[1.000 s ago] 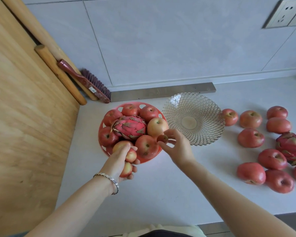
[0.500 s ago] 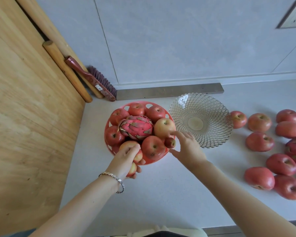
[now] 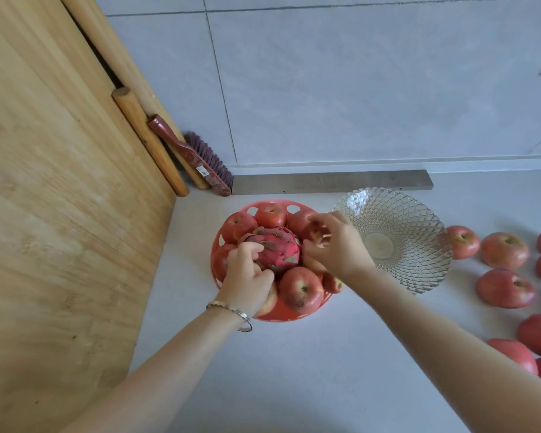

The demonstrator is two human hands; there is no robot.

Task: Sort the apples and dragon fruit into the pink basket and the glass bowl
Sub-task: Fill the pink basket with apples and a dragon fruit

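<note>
The pink basket [image 3: 278,204] holds several red apples [image 3: 300,290] around a pink dragon fruit [image 3: 281,250] lying on top. My left hand [image 3: 247,276] is wrapped around the dragon fruit's left side. My right hand [image 3: 336,245] hovers at its right side with fingers apart and curled; the thumb touches the fruit and an apple shows between the fingers. A small dark apple [image 3: 332,283] lies at the basket's right rim. The glass bowl [image 3: 419,264] stands empty just right of the basket.
Several loose apples [image 3: 504,250] lie on the counter to the right of the bowl. A big wooden board [image 3: 60,214] leans at the left, with rolling pins [image 3: 150,142] and a brush [image 3: 197,159] behind it. A metal bar [image 3: 331,181] lies along the wall.
My left hand moved up from the front apples onto the dragon fruit. My right hand left the small apple at the basket's rim and rose to the fruit's right side. The view shifted left.
</note>
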